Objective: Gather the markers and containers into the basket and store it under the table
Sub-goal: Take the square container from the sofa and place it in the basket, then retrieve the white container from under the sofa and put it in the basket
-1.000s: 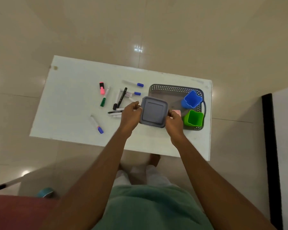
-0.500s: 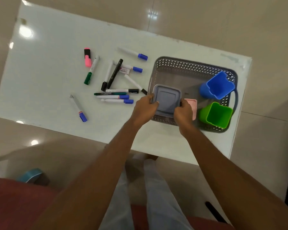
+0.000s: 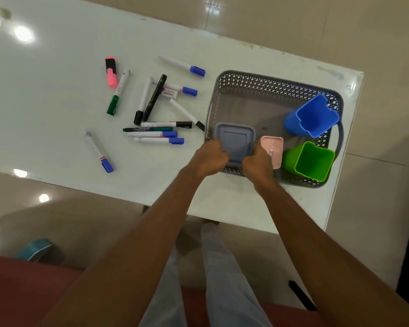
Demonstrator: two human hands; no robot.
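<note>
Below, both hands, left (image 3: 208,159) and right (image 3: 257,162), close their fingers on a square grey lidded plastic container (image 3: 235,142). It sits inside the grey perforated plastic basket (image 3: 269,87) on the white tabletop (image 3: 57,102).

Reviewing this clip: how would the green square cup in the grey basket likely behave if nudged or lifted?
The green square plastic cup looks thin-walled and empty, so probably light and stiff. It already sits tilted against the grey perforated basket wall, so a nudge may tip it over. Its flat sides suggest it would slide, not roll.
</note>
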